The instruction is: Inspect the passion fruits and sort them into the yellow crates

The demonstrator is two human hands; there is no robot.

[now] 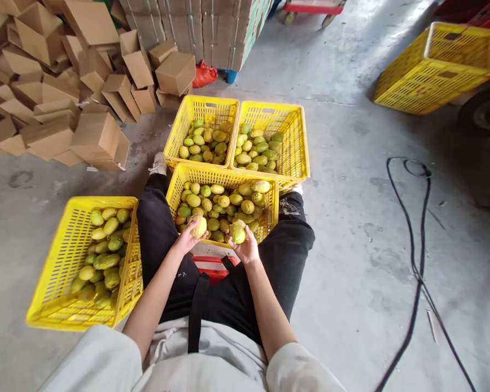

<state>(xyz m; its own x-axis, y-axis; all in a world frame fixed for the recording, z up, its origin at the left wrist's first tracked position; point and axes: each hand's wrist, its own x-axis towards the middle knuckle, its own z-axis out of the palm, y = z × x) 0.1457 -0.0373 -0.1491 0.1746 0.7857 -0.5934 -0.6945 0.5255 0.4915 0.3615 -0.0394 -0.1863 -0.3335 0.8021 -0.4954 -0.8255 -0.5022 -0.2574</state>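
Bare concrete floor [351, 261], carton heap [44, 81] at its far-left corner, black cable [412, 261] right. Left hand [185, 238] grasps one yellow fruit [199, 226], right hand [247, 249] another fruit [237, 232], over the near crate [224, 177]; tilted crate [436, 68] partly cut off

a pale yellow mango [198, 226] sits in the left hand [187, 238]; a greener yellow mango [237, 232] sits in the right hand [247, 247], both at the near rim of the middle crate [225, 177] full of mangoes.

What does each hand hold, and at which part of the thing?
The left hand holds a yellow fruit, fingers around its lower side. The right hand holds a greener fruit from beneath, cupped in palm and fingers. Both are over the nearest crate.
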